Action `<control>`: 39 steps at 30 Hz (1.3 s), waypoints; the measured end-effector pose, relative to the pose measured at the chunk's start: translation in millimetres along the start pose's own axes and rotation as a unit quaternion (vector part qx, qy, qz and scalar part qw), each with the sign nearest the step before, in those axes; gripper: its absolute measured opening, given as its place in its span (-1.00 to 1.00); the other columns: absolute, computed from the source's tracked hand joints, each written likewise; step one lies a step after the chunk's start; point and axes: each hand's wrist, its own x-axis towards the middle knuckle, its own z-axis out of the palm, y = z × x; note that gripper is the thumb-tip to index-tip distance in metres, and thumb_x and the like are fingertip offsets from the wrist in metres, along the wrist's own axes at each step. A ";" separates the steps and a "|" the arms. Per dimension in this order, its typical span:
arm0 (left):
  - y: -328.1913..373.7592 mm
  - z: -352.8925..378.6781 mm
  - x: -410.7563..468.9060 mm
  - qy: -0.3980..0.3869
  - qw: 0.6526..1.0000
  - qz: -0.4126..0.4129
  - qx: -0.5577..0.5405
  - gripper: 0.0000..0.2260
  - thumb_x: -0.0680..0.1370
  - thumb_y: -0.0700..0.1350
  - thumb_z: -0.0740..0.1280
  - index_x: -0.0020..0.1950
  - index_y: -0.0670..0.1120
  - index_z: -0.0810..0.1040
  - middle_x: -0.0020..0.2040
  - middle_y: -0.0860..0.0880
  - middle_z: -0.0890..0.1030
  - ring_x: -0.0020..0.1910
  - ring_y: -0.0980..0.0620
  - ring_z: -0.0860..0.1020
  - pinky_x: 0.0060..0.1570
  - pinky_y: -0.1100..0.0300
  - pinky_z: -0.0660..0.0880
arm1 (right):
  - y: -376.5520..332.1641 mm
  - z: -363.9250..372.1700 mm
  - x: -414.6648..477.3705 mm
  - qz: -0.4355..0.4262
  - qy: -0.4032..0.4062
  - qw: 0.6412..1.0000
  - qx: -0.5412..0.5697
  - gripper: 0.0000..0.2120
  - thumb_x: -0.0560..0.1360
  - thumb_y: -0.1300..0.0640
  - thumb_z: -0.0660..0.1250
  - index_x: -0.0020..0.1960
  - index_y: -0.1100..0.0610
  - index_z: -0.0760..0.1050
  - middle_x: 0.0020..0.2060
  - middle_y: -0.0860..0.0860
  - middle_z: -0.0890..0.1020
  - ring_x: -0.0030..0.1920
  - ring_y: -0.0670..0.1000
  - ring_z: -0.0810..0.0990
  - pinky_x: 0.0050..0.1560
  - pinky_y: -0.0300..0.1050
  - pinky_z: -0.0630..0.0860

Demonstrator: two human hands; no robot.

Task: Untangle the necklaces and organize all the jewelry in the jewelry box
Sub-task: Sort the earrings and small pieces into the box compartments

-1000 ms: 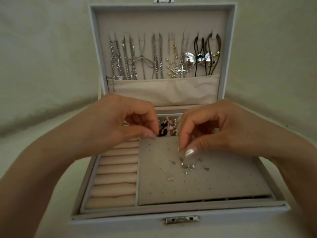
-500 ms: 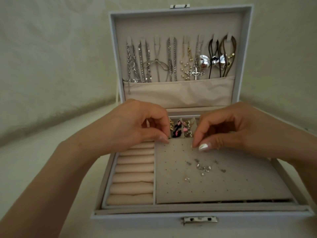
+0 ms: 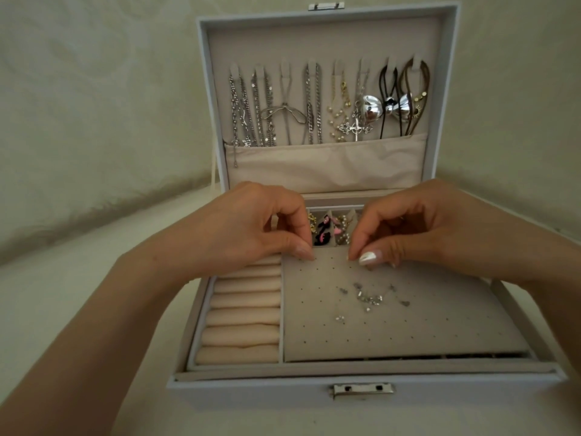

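**Left.** In the open jewelry box point(image 3: 361, 401), the ring rolls point(image 3: 245, 319) fill the left bay. No ring shows on them.

**Left hand** point(image 3: 251, 228). The fingers are curled and the grip is closed to a thumb-and-forefinger pinch. It sits at the back left corner of the perforated earring panel point(image 3: 440, 328). Anything between the pads is too fine to see, so I cannot tell what it holds.

**Centre.** The necklaces point(image 3: 314, 105) hang separately on the lid hooks, with their lower ends tucked into the fabric pocket point(image 3: 327, 165). On this evidence, the untangling looks largely complete. The small rear compartments point(image 3: 327, 231) hold pink-and-black and pearl-like pieces. A cluster of small silver pieces point(image 3: 369, 298) lies on the panel. I cannot tell whether they are loose studs or charms on a thin chain.

**Right hand** point(image 3: 418, 228). It mirrors the left, with a pinch closed at the panel's back edge. Its contents cannot be determined either.

**Recommendation.**
- The step appears to be fine handling of a small item over the panel.
- Keep both pinches light and low over the panel so that a dropped piece lands on the felt, not in the compartments behind.
- Draw the hands apart slowly.
- Avoid sweeping the wrists through the silver cluster.
- Seat any post squarely in a hole.
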 end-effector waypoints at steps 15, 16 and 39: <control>-2.3 -3.9 -2.0 -0.012 0.996 0.050 0.075 -0.91 0.30 0.04 0.43 -0.29 0.05 0.62 -0.23 0.16 0.58 -0.15 0.11 0.54 -0.12 0.13 0.46 | 1.3 1.5 -1.4 -0.010 -0.026 0.999 -0.020 -0.88 0.29 0.10 0.45 -0.17 0.07 0.68 -0.25 -0.06 0.67 -0.24 -0.12 0.61 -0.17 -0.32 0.51; -2.4 -4.5 -2.4 -0.013 0.996 0.052 0.076 -0.90 0.30 0.04 0.43 -0.29 0.04 0.63 -0.24 0.16 0.58 -0.15 0.11 0.55 -0.13 0.13 0.46 | 1.5 1.9 -1.5 -0.013 -0.025 0.999 -0.025 -0.88 0.30 0.10 0.45 -0.16 0.06 0.68 -0.25 -0.06 0.67 -0.24 -0.11 0.62 -0.17 -0.30 0.52; 2.4 -9.6 -8.9 -0.024 0.985 0.066 0.159 -0.77 0.38 0.22 0.26 -0.19 0.12 0.60 -0.21 0.16 0.55 -0.18 0.17 0.55 -0.22 0.06 0.52 | -4.8 15.3 5.6 -0.041 -0.032 0.989 -0.136 -0.91 0.32 0.08 0.53 -0.25 0.00 0.62 -0.32 -0.15 0.56 -0.33 -0.10 0.51 -0.32 -0.33 0.41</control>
